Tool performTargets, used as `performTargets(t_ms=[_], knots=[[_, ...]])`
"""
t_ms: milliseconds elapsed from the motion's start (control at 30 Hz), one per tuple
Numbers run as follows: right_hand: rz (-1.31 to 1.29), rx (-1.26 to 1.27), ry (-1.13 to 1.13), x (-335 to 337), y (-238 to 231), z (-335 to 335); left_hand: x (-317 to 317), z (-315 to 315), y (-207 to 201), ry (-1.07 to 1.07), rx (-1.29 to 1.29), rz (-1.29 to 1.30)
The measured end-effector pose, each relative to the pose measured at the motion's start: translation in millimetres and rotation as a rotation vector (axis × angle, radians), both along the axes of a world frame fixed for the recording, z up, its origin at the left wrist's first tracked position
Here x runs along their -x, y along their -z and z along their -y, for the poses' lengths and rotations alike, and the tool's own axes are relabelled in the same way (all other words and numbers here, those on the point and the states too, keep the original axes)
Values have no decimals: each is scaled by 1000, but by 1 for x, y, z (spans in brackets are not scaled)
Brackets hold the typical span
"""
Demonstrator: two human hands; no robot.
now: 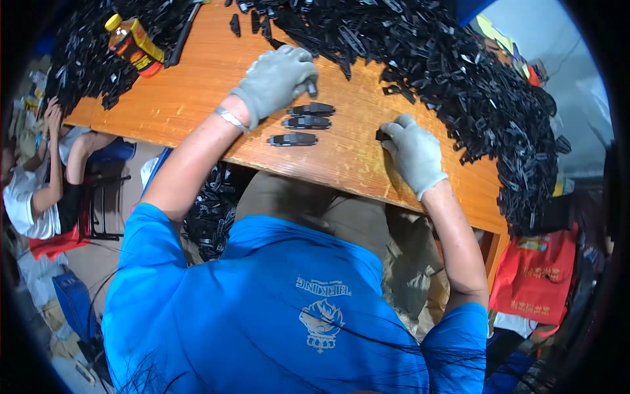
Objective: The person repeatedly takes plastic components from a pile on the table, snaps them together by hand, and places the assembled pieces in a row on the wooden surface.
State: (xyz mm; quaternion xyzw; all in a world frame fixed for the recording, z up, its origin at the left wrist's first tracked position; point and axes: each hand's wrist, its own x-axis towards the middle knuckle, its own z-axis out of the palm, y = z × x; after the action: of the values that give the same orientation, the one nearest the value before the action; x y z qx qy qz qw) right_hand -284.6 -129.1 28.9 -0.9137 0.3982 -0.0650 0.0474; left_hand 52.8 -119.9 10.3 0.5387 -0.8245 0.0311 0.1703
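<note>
Your orange-brown wooden table (197, 85) carries a great heap of small black moulded plastic parts (472, 85) along its far and right edges. Between your hands lie three finished black oblong plastic pieces (303, 122), stacked in a short column near the table's front edge. Your grey-gloved left hand (275, 79) curls half-closed just above the top one, a small black part (312, 88) pinched at its fingertips. Your grey-gloved right hand (415, 152) lies nearly flat, its fingertips touching another little black plastic part (381, 135). These parts look light, stiff and smooth; I'd pinch them across the long sides.
</note>
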Motion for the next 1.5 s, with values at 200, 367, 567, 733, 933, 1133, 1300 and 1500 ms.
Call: performTargets(t_ms=[200,367,567,733,933,1133,1300,1500], knots=[[171,-57,29,-55,-10,12,12,-18,11,-149,0,-202],[379,-9,-27,-103,17,30,-2,-20,23,-178,26,-294],[389,-133,5,-112,33,48,-1,-21,25,-223,-59,-278],[388,-44,-150,-121,36,59,12,-16,25,-181,16,-355],[325,-67,-218,-107,31,60,7,-16,29,-88,-51,-380],[399,55,-20,-32,16,66,-10,5,11,62,-141,-403],[184,173,105,-27,21,75,46,37,-7,-110,-115,-157],[142,89,152,-24,24,82,65,60,-11,-65,39,189]])
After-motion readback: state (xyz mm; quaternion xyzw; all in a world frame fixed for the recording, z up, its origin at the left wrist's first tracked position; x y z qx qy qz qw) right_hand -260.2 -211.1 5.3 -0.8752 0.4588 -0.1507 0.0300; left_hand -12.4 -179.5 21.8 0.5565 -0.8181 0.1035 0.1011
